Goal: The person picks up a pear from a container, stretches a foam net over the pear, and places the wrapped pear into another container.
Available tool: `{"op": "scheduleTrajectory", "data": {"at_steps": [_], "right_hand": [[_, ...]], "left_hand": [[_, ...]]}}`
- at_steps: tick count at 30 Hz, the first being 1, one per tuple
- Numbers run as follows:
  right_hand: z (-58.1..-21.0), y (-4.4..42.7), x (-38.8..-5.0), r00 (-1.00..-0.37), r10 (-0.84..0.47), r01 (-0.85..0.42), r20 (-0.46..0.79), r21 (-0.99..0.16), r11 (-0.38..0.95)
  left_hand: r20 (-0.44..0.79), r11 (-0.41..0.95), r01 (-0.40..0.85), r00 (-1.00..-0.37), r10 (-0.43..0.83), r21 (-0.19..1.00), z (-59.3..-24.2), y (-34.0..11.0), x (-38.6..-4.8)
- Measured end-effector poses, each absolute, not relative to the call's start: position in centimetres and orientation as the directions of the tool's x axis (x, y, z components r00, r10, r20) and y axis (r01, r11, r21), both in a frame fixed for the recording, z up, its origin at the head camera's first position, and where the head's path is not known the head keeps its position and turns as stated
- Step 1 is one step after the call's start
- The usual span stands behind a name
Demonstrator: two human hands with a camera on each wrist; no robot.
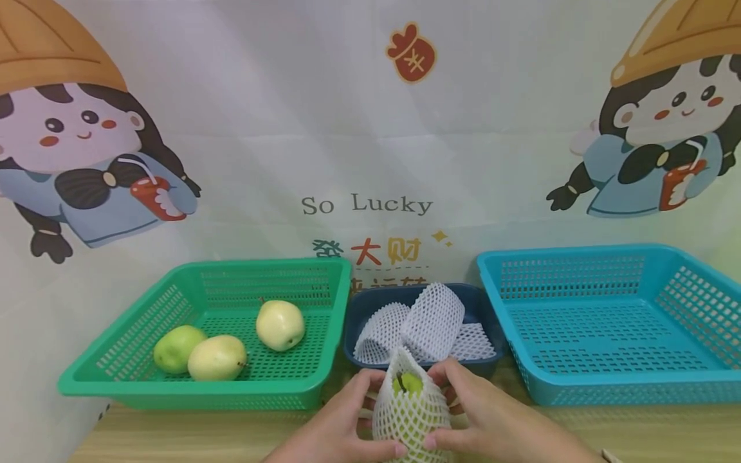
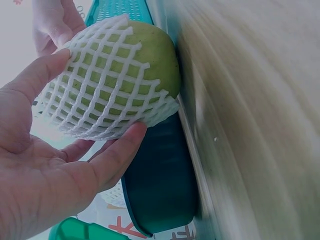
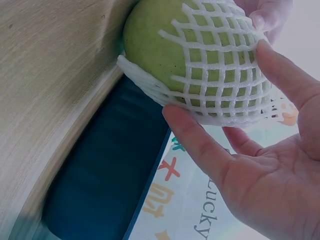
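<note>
A green pear [image 1: 410, 384] with a dark stem stands upright at the table's front, wrapped in a white foam net sleeve [image 1: 411, 424]. The net rises to a point above the stem, while the wrist views show the pear's lower end [image 2: 155, 50] bare on one side. From the left, my left hand [image 1: 347, 421] holds the netted pear, thumb in front and fingers curled behind. My right hand [image 1: 477, 411] holds it from the right in the same way; in the right wrist view its fingers [image 3: 200, 145] press on the net.
A green basket [image 1: 202, 388] with three loose pears [image 1: 217, 358] stands at left. Behind the hands, a dark blue bin [image 1: 365, 297] holds several white foam nets [image 1: 434, 321]. The blue basket [image 1: 602, 379] is at right, and a printed cloth [image 1: 260, 161] hangs behind.
</note>
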State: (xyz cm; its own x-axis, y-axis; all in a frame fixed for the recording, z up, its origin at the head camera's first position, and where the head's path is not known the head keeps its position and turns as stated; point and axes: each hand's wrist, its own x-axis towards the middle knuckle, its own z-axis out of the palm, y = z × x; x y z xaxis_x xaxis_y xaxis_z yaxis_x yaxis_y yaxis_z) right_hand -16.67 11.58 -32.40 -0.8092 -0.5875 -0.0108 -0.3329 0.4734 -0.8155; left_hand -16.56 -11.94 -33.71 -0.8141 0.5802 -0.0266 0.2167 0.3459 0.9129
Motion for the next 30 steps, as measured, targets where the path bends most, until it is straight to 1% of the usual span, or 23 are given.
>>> {"op": "scheduleTrajectory", "data": {"at_steps": [3,7,11,19,24,26,30], "right_hand": [[-32.2,11.6,-16.6,-0.812,-0.583,-0.322,-0.031,-0.809,0.492],[-32.2,11.8,-16.6,-0.806,-0.592,-0.339,-0.031,-0.795,0.503],[-32.4,11.9,-16.6,-0.801,-0.597,-0.331,-0.043,-0.798,0.503],[-32.9,12.0,-16.9,-0.792,-0.595,-0.223,-0.141,-0.839,0.496],[-33.6,12.2,-17.2,-0.767,-0.625,-0.198,-0.146,-0.872,0.447],[-33.8,12.3,-17.3,-0.754,-0.644,-0.21,-0.134,-0.879,0.429],[-33.9,12.5,-17.5,-0.743,-0.659,-0.228,-0.117,-0.881,0.414]], "left_hand": [[-0.023,0.357,0.228,-0.815,0.578,0.906,-33.8,-11.9,-16.6],[-0.004,0.366,0.252,-0.82,0.573,0.896,-33.8,-11.8,-16.5],[-0.004,0.362,0.249,-0.819,0.574,0.898,-33.9,-11.7,-16.4],[-0.054,0.344,0.186,-0.811,0.582,0.92,-34.4,-11.8,-16.7],[-0.053,0.271,0.15,-0.783,0.619,0.951,-35.0,-11.9,-16.8],[-0.051,0.244,0.135,-0.776,0.629,0.96,-35.2,-11.9,-16.8],[-0.056,0.239,0.121,-0.782,0.621,0.963,-35.2,-11.9,-16.9]]}}
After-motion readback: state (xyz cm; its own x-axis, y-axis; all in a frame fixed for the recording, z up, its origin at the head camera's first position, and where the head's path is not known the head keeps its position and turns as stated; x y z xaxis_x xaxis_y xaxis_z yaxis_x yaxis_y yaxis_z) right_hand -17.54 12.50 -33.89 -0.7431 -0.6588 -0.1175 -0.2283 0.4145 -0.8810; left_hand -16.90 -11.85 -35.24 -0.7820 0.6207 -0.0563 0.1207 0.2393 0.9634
